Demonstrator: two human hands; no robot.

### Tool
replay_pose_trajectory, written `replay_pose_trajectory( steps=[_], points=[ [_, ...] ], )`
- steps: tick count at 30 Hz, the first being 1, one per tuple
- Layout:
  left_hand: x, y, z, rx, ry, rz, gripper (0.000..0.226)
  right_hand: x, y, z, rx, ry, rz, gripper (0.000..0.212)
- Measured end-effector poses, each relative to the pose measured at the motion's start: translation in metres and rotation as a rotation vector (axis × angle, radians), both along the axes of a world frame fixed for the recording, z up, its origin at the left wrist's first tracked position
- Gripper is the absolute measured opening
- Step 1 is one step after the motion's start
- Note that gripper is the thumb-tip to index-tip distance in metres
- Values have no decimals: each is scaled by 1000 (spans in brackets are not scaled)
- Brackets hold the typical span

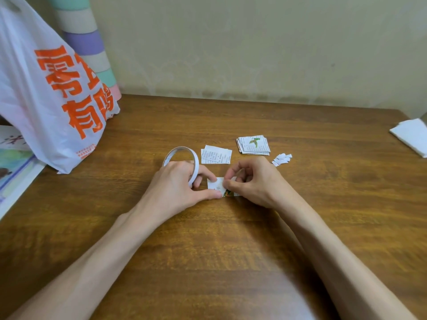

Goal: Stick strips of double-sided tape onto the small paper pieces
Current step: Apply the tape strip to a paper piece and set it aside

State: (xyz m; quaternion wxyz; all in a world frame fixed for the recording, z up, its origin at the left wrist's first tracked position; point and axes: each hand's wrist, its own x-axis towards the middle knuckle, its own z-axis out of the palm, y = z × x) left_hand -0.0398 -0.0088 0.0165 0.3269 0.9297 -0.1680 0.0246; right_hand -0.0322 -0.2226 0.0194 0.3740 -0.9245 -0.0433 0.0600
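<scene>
Pinning a small paper piece (216, 184) to the tabletop (231, 239) with the curled thumb and forefinger of the left hand (175, 181), tape roll (182, 151) looped over that hand's other fingers and standing on edge behind the knuckles. Pinching the same piece's far edge with the curled fingertips of the right hand (251, 181), both hands touching the paper between them. Just beyond the left hand's fingertips, a loose pile of printed slips (216, 155); beyond the right hand, a neater stack (253, 145) with a green mark on top, and just beside its knuckles a few white backing strips (282, 159). Well left of the left hand, a white plastic bag (53, 100) with orange lettering.
</scene>
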Motion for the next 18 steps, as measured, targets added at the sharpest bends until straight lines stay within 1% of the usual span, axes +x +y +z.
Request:
replay_pose_trajectory(
  steps=[2, 6, 11, 15, 18],
  points=[
    [2, -1, 4, 29, 39, 13, 36, 0, -2, 3, 47, 29, 13, 9],
    [4, -2, 8, 44, 105, 26, 36, 1, -10, 10, 213, 119, -19, 24],
    [5, -3, 9, 43, 144, 47, 38, 2, -5, 0, 217, 31, -34, 28],
    [4, -2, 9, 45, 158, 45, 39, 3, -5, -1, 245, -8, -73, 26],
    [5, -3, 9, 40, 168, 42, 41, 4, -5, -1, 242, -14, -94, 34]
  ],
)
